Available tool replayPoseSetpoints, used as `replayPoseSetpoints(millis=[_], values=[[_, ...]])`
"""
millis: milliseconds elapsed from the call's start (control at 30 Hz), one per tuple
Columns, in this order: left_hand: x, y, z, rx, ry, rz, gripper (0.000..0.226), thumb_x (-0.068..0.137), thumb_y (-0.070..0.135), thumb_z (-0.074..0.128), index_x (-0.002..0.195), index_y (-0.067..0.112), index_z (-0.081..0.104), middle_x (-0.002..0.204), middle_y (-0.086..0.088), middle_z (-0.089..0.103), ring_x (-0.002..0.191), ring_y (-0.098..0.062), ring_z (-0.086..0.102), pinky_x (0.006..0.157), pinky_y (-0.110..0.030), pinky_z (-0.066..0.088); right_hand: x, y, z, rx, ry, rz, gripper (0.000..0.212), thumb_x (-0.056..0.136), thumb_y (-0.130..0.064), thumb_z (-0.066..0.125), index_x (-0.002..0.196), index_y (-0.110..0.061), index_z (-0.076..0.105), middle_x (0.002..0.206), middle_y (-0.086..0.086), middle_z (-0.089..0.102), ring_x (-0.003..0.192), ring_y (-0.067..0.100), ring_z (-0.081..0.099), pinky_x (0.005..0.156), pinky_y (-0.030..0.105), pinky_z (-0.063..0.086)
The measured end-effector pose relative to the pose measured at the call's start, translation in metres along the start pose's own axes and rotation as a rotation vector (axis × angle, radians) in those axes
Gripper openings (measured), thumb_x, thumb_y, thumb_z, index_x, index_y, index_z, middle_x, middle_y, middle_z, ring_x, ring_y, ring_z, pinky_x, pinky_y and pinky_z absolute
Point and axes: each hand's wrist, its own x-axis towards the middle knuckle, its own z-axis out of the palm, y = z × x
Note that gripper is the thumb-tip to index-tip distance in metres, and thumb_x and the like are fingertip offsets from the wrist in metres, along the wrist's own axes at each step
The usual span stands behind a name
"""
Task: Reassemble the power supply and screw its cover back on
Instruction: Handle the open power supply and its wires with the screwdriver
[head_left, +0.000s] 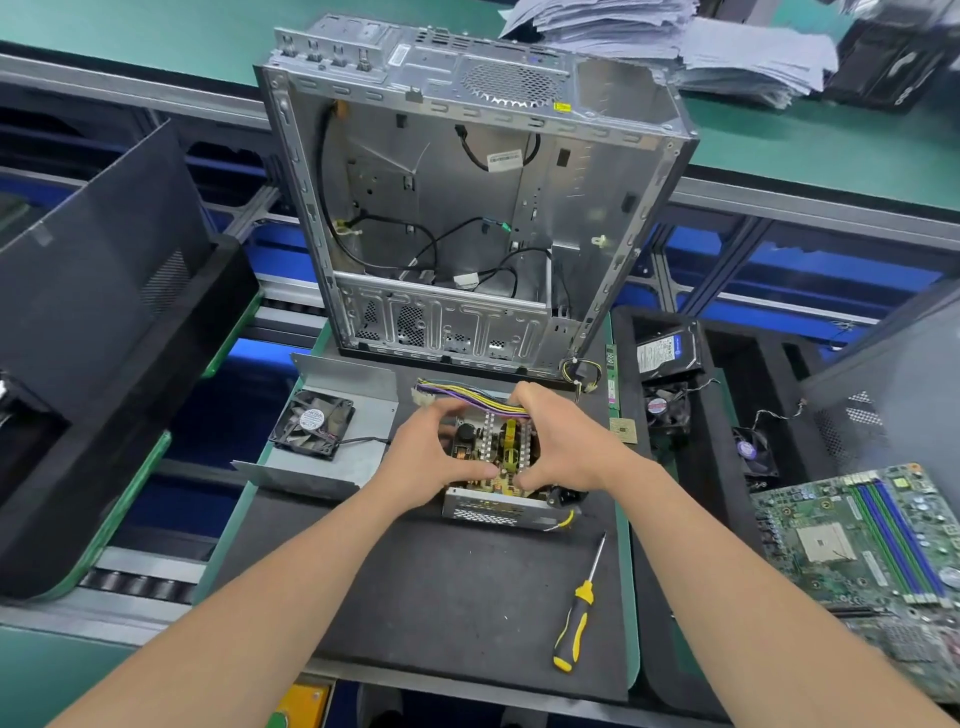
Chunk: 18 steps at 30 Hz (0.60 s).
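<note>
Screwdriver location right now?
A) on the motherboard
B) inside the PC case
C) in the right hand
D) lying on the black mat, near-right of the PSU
D: the screwdriver lies untouched on the mat, while the left hand and right hand both grip the open power supply.

Single head-worn wide view, downward, close over mat (441, 597)
</note>
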Motion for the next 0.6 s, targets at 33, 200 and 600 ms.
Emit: replayPoseSetpoints(millis=[33,200,600], values=[[0.000,0.000,0.001,0.001,0.011,0.001,0.099,0.051,0.055,0.099,0.137,0.033,0.056,0.125,0.020,0.063,0.111,0.001,0.062,0.099,-0.035,0.056,0.000,0.000,0.000,-0.013,0.006,0.003,0.078,0.064,-0.030,0.096,0.112,-0.029,0.034,0.110,-0.006,0.045,0.098,0.019,0.047,0.066,0.013,0.033],[-0.001,-0.001,0.009,-0.008,0.031,0.029,0.082,0.057,0.048,0.099,0.128,0.039,0.059,0.124,0.016,0.064,0.117,-0.003,0.062,0.105,-0.038,0.053,-0.007,0.002,-0.006,-0.038,0.016,0.057,0.078,0.064,-0.052,0.097,0.109,-0.027,0.039,0.107,-0.010,0.055,0.093,0.017,0.051,0.069,0.027,0.044],[0.011,0.012,0.000,0.092,-0.097,0.045,0.053,0.079,0.043,0.087,0.121,0.047,0.056,0.130,0.011,0.057,0.115,-0.008,0.061,0.104,-0.040,0.052,-0.012,0.028,-0.039,0.184,0.562,0.478,0.051,0.111,-0.042,0.043,0.085,-0.013,0.076,0.068,-0.001,0.063,0.067,0.014,0.061,0.068,0.035,0.043]])
